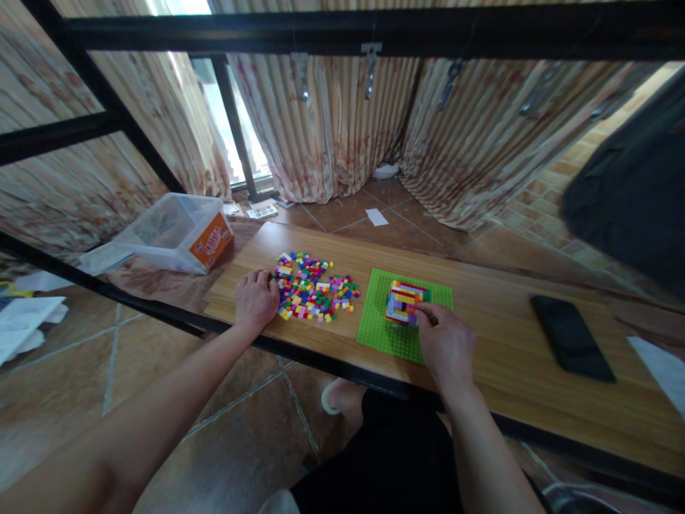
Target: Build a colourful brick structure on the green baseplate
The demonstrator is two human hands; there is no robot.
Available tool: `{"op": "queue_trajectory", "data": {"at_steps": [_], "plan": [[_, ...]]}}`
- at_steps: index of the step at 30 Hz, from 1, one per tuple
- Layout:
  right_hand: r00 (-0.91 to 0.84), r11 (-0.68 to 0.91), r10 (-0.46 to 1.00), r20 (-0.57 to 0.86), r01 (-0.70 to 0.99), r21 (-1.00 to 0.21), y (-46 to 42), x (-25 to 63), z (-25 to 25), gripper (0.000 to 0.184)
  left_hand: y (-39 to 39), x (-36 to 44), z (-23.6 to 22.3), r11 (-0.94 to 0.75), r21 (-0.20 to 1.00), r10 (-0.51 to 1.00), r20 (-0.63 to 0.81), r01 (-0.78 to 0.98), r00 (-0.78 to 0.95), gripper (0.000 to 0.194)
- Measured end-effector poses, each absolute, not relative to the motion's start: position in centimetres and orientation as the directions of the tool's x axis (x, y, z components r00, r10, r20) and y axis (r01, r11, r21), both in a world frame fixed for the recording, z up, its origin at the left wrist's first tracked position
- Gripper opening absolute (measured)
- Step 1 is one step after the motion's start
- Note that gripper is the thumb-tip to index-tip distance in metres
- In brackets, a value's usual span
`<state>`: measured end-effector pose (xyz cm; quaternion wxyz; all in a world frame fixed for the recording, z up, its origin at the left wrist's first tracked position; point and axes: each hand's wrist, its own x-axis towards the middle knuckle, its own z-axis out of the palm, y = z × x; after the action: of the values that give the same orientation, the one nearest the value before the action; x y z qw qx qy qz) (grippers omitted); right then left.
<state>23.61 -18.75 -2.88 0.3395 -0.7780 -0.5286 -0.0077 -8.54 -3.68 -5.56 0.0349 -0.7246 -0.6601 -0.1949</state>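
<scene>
On a green studded baseplate (pixel 374 325) stands a small block structure (pixel 402 303) of stacked toy bricks in red, yellow, purple and white. My right hand (pixel 448 341) reaches over the plate's right side, thumb and forefinger pinched on a toy brick at the structure's right edge. The fingers partly hide that brick. To the left, a loose pile of toy bricks (pixel 315 288) in many colours is spread over the wooden bench top (pixel 497 314). My left hand (pixel 257 300) rests at the pile's left edge with curled fingers; whatever is under them is hidden.
A black phone (pixel 572 337) and a white paper (pixel 661 371) lie on the right. A clear plastic box (pixel 174 232) with an orange label stands beyond the bench's left end. Black metal bars (pixel 342 32) cross overhead, clips hanging from them. Curtains (pixel 342 128) hang behind.
</scene>
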Motion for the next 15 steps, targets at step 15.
{"op": "queue_trajectory", "data": {"at_steps": [15], "plan": [[0.643, -0.354, 0.735, 0.215, 0.635, -0.687, -18.8, 25.5, -2.9, 0.039, -3.7, -8.5, -5.6, -0.126, 0.202, 0.943, 0.329, 0.971, 0.053, 0.039]]}}
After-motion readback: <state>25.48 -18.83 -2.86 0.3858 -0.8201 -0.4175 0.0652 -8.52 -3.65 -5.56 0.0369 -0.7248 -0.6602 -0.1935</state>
